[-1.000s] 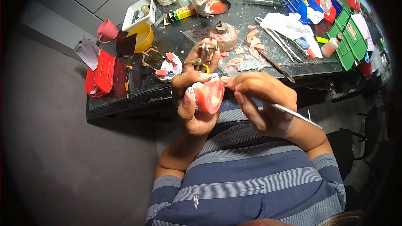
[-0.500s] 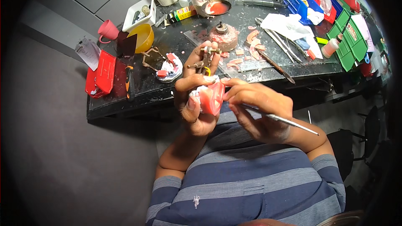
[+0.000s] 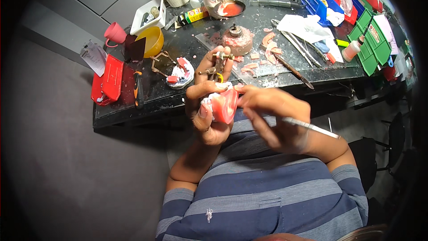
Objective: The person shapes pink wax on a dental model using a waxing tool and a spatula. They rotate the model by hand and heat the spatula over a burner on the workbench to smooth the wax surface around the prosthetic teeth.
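My left hand (image 3: 213, 136) is wrapped round a dental articulator (image 3: 220, 62), its brass frame and screw showing between the fingers. On it sits a white plaster cast topped with pink wax (image 3: 228, 105), held up in front of my chest. My right hand (image 3: 283, 114), slightly blurred, grips a slim metal wax carver (image 3: 312, 127) with its handle pointing down and right. The right fingertips are at the right edge of the wax; the carver's working tip is hidden behind them. Behind my left hand, a second cast (image 3: 186, 79) with pink wax pieces rests on the bench.
On the black bench (image 3: 171, 98) stand a round pink-crusted burner (image 3: 238, 41), a pan of red wax (image 3: 232, 9) and a yellow bowl (image 3: 154, 41). Wax scraps (image 3: 269, 44) and a wooden-handled knife (image 3: 292, 69) lie right of the burner. Blue bins (image 3: 318, 6) stand at the back right.
My right hand has shifted slightly, and the carver's handle has swung a little, smeared by motion. My left hand keeps its hold on the articulator, nearly still.
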A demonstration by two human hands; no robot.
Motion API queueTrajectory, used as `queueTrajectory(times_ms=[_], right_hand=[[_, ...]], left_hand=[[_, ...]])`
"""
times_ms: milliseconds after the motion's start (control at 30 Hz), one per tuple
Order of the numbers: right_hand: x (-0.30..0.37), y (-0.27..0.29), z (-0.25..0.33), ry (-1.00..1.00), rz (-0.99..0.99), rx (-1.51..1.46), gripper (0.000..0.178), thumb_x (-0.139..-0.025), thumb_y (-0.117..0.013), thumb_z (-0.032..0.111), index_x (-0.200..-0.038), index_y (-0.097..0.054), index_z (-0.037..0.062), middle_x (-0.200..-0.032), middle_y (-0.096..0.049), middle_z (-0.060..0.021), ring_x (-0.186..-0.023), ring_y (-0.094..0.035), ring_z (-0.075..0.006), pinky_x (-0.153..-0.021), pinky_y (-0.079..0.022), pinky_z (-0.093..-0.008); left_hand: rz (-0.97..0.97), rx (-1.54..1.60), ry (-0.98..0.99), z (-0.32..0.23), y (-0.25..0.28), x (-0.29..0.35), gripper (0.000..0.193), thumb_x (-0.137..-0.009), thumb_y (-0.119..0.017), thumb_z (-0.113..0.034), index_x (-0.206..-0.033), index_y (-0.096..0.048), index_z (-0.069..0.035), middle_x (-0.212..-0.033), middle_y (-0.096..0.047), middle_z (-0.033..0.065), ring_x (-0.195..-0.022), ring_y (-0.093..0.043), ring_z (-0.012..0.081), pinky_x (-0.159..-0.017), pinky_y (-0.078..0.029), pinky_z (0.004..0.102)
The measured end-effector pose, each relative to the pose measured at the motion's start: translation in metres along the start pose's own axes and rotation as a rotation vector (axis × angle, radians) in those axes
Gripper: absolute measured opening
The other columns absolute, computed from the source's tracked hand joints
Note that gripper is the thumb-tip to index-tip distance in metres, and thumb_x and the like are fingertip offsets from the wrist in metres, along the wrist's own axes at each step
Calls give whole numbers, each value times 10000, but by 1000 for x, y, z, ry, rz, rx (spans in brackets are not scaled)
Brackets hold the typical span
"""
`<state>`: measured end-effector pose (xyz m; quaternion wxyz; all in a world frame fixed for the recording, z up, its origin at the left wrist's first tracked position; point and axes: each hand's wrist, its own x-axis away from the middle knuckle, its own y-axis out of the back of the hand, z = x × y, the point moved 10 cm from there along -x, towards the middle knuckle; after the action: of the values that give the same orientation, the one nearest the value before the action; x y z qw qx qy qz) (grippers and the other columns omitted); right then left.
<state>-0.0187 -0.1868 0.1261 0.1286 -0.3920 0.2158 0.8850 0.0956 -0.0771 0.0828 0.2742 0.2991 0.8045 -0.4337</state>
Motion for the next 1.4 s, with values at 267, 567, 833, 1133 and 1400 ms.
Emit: queueTrajectory(times_ms=[267,567,833,1133,1400], right_hand=[[-1,2,-3,18,2,27,253,-861,-754,-104,-1099,-679,-66,-1051,-740,-193,-973,-765,-316,-863,-615,-370],[4,2,-16,-120,-31,-48,200,-884,-735,-97,-1076,-682,-74,-1043,-735,-206,-1022,-770,-336,-883,-628,-380],[9,-2,-14,-77,-29,-104,166,-935,-705,-44,-1097,-699,-82,-1049,-751,-196,-952,-755,-244,-843,-621,-356],[-8,97,-102,-379,-471,-139,237,-1107,-577,197,-1192,-557,-23,-967,-717,-168,-803,-782,-261,-689,-662,-331],[-8,119,-125,-798,194,870,369,-905,-792,277,-758,-697,-47,-732,-688,-261,-739,-699,-435,-711,-532,-503]], left_hand=[[20,-148,-28,-4,-8,3,392,-1005,-534,-347,-1180,-552,5,-1518,-380,360,-1463,-421,481,-1248,-248,674],[-280,18,44,-4,-10,2,374,-1013,-516,-365,-1165,-545,-24,-1529,-381,361,-1479,-388,490,-1261,-199,682],[57,-93,-44,3,0,6,371,-1053,-480,-385,-1182,-544,-43,-1539,-403,339,-1481,-385,498,-1272,-178,684],[-281,762,601,34,2,12,639,-1078,-487,-448,-1433,-483,83,-1476,-506,333,-1431,-373,621,-1215,-323,709],[-152,416,697,52,16,14,784,-1049,-262,-750,-1453,-520,-129,-1576,-352,424,-733,-679,366,-428,-505,324]])
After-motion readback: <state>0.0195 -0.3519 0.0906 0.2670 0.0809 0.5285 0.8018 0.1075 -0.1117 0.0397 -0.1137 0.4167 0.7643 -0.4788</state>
